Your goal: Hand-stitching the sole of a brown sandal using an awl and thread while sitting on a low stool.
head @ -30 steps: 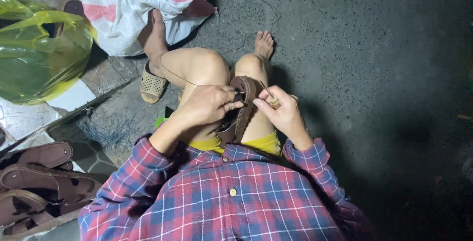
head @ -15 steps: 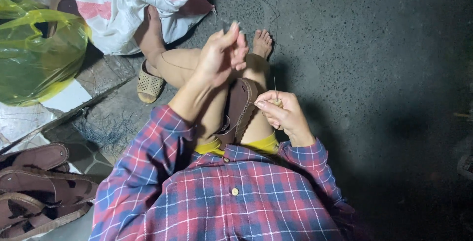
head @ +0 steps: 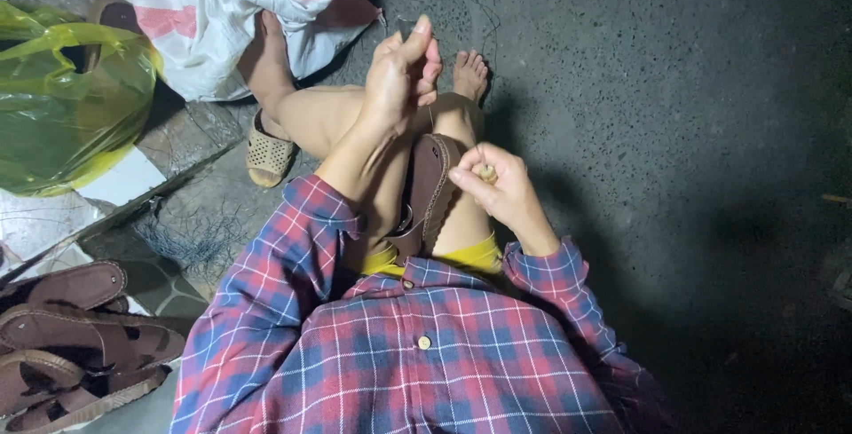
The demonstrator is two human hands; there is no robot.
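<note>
Between both grips, perhaps untouched: brown sandal [head: 428, 190].

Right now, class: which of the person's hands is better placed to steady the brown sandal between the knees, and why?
Right, probably. The right hand sits low, right beside the brown sandal held between the knees, pinching something small. The left hand is raised well above it, fingers pinched.

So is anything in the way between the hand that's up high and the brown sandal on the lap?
Nothing visible stands between them. The left hand is raised above the knees with fingers pinched, and the brown sandal sits clamped between the thighs just below it. The right hand rests beside the sandal's edge, pinching something small, off to the side.
</note>
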